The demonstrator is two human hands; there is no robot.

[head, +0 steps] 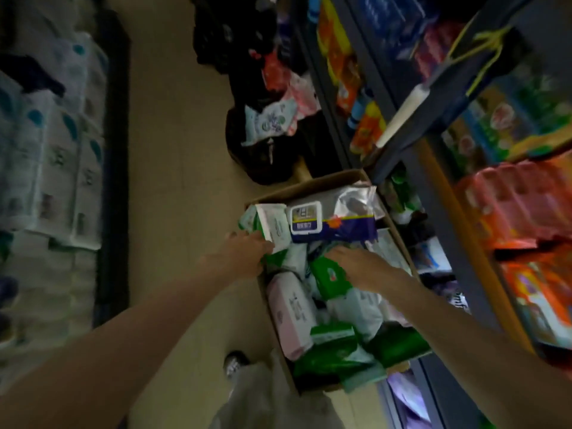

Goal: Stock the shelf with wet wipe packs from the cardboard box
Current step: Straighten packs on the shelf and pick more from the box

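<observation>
Wet wipe packs [332,308] lie jumbled in the cardboard box [312,183] on the floor, beside the shelf [458,212]. Risk: the silver-and-blue pack [335,216] lies loose on top at the box's far end and may slide off if packs beneath it are pulled. Left hand [247,252], arm extended, grips a green-and-white pack [269,226] at the box's left wall. Right hand [362,267] rests fingers-forward on a green pack [332,274] mid-box; whether it grips is unclear.
</observation>
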